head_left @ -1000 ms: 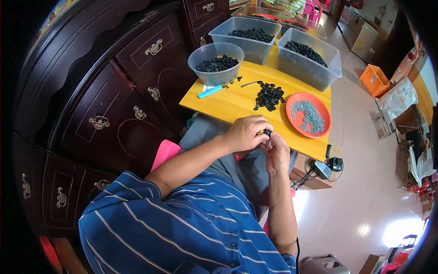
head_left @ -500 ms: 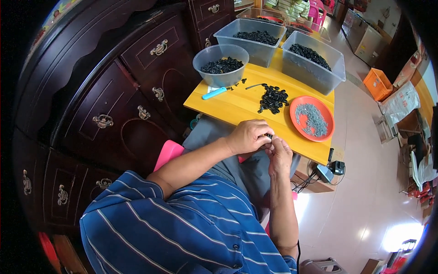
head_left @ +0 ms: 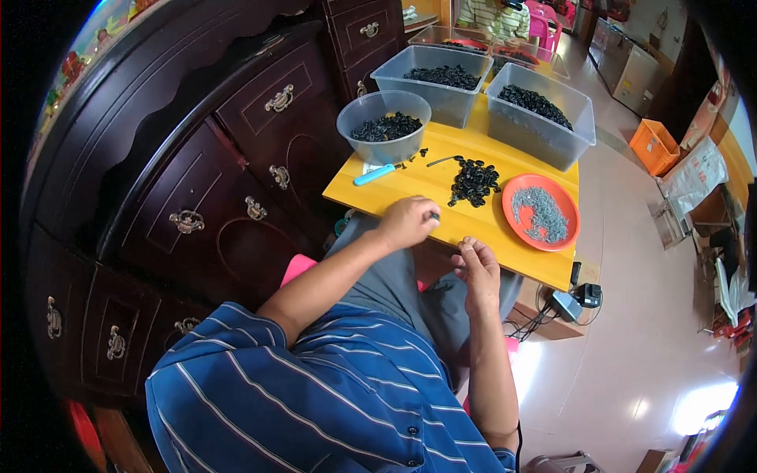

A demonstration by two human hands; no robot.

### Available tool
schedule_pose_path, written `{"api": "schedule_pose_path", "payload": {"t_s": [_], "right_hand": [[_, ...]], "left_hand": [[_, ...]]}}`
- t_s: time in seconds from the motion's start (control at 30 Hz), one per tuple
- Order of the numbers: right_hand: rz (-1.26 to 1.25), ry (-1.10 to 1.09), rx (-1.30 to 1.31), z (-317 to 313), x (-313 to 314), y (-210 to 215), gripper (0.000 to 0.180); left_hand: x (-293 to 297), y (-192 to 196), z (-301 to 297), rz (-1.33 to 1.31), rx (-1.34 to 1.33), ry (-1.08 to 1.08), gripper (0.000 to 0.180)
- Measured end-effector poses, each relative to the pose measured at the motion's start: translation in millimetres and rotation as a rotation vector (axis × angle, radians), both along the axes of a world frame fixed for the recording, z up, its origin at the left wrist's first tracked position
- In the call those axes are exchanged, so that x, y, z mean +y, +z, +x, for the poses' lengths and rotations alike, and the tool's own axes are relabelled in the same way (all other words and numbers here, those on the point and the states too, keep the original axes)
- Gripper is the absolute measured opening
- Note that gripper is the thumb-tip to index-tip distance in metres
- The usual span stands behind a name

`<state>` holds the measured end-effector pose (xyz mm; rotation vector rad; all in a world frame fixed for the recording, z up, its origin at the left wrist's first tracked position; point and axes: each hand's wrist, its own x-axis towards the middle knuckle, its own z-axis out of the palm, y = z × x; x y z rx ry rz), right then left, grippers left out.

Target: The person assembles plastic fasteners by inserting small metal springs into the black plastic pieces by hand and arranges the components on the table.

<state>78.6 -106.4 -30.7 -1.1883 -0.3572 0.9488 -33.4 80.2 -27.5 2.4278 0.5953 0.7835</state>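
Observation:
My left hand (head_left: 406, 223) rests at the near edge of the yellow table (head_left: 410, 189), its fingers closed on a small black part that shows at the fingertips. My right hand (head_left: 475, 266) hangs just below the table edge over my lap, fingers curled together; nothing is visible in it. A loose pile of small black parts (head_left: 473, 181) lies on the table just beyond my left hand. To the right of the pile sits an orange plate (head_left: 568, 236) holding several small grey pieces.
A round clear bowl (head_left: 384, 130) and two clear bins (head_left: 441, 75) (head_left: 544, 118) at the table's far side hold black parts. A blue-handled tool (head_left: 373, 175) lies by the bowl. A dark wooden cabinet (head_left: 236, 158) stands to the left. A power adapter (head_left: 579, 298) lies on the floor.
My hands were pressed together over my lap; they have separated. The left hand moved forward to the table edge, and the right hand stayed low.

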Motion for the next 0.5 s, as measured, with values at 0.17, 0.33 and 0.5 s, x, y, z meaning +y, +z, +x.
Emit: {"api": "schedule_pose_path", "payload": {"t_s": [0.17, 0.33, 0.5], "right_hand": [[0.01, 0.071, -0.001, 3, -3, 1, 0.021], [0.036, 0.072, 0.001, 5, -4, 4, 0.02], [0.041, 0.044, 0.035, 4, -2, 7, 0.017]], "left_hand": [[45, 8, -2, 0.222, 0.184, 0.257, 0.018], [32, 12, 25, 0.284, 0.1, 0.17, 0.022], [20, 8, 50, 0.124, 0.164, 0.096, 0.022]]}}
